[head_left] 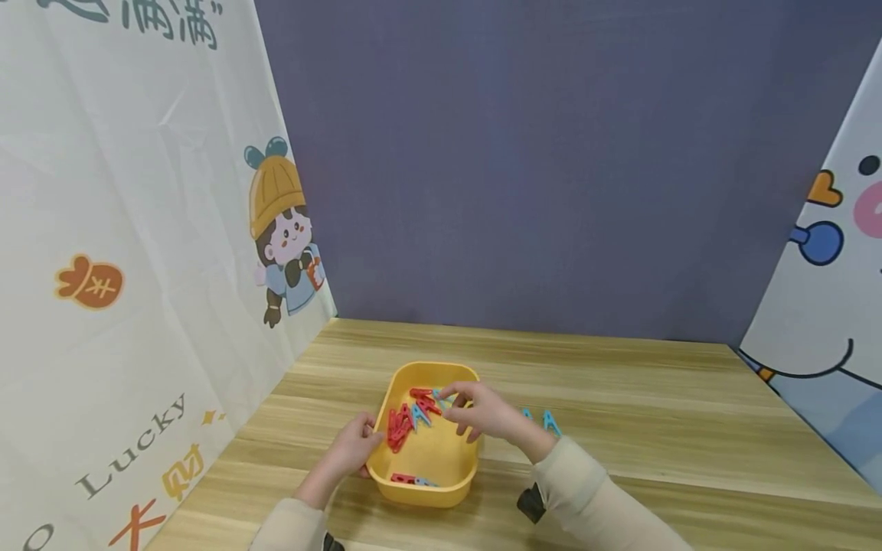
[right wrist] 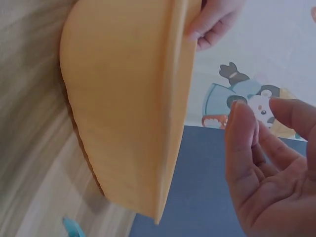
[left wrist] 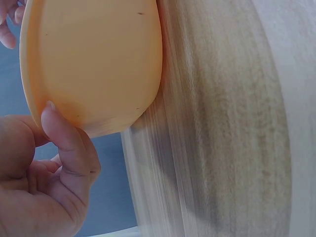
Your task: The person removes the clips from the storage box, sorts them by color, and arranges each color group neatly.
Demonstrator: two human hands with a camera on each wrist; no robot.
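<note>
My left hand point(head_left: 356, 442) grips the left rim of a yellow plastic basin point(head_left: 422, 496), its thumb and fingers pinching the edge in the left wrist view. Over the basin's right side hovers my right hand point(head_left: 478, 412). In the right wrist view its thumb and fingertips stand apart with nothing between them. Inside the basin lie several red clothespins point(head_left: 402, 425) and a blue clothespin point(head_left: 419, 416). Another blue clothespin point(head_left: 441, 396) shows beside the right fingertips. Close to the basin's near wall are a red clothespin point(head_left: 403, 478) and a blue one.
Two blue clothespins point(head_left: 550, 422) are on the wooden table point(head_left: 654, 428) to the right, partly behind the right forearm. A dark blue panel point(head_left: 510, 168) rises at the back. Printed white sheets point(head_left: 172, 191) hang at both sides.
</note>
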